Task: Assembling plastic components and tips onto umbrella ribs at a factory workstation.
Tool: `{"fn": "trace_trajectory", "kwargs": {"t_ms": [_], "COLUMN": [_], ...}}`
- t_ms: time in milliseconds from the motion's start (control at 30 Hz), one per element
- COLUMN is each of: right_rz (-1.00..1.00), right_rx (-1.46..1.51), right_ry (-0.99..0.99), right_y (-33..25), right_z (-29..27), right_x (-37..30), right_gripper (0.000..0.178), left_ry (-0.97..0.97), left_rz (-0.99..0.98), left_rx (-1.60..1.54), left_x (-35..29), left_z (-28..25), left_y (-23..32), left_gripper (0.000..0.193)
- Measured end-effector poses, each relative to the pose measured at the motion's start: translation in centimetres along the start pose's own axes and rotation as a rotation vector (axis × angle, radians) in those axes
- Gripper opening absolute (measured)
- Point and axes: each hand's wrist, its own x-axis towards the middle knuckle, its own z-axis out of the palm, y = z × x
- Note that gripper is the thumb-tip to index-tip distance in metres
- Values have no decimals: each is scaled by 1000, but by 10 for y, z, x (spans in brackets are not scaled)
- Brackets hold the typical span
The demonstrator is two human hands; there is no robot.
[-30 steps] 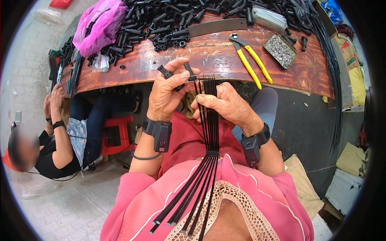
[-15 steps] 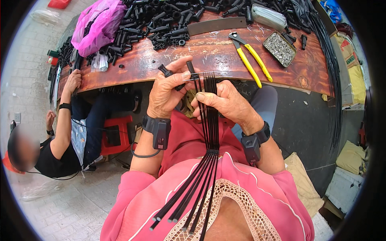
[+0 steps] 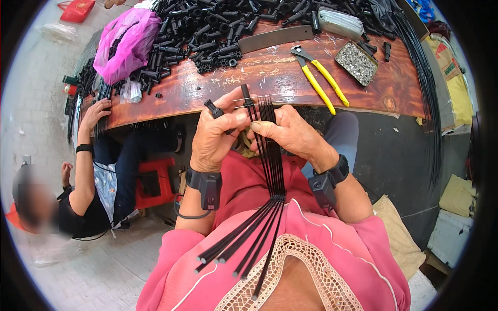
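In front of my chest my right hand (image 3: 293, 132) is closed around a bundle of thin black rods (image 3: 270, 160) that look like umbrella ribs. Its thumb presses across them near their upper ends. A dark band gathers the rods lower down, and their thicker ends fan out over my pink top. My left hand (image 3: 215, 132) is closed too, with a black ribbed plastic tube fitting (image 3: 213, 109) between thumb and palm. Beside its fingertips stands a second black tube fitting (image 3: 246, 94), at the upper ends of the leftmost rods. A thin pale wire crosses near that fitting.
On the wooden table (image 3: 181, 103) lie yellow-handled pliers (image 3: 316, 80), a tin of small metal pieces (image 3: 357, 63), a flat metal blade (image 3: 275, 39), a pile of black fittings (image 3: 207, 36) and a pink bag (image 3: 124, 46). A co-worker's hand (image 3: 95, 115) is at the left edge.
The pale wire stretched across the rod tips before; now only a short part shows near the second fitting. Both hands keep their grips. The co-worker's hand has shifted slightly.
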Motion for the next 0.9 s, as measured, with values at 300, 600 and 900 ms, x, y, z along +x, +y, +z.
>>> {"fn": "trace_trajectory", "kwargs": {"t_ms": [300,600,900], "right_rz": [59,-281,-213], "right_rx": [-130,-439,-261], "right_ry": [-65,340,345], "right_y": [-1,-13,2], "right_z": [-8,8,7], "right_x": [5,-2,-2], "right_gripper": [25,23,23], "left_ry": [222,358,322], "left_rz": [26,203,195], "left_rx": [150,147,-9], "left_x": [1,3,2], "left_z": [21,28,27], "left_y": [4,-13,-25], "left_gripper": [24,19,23]}}
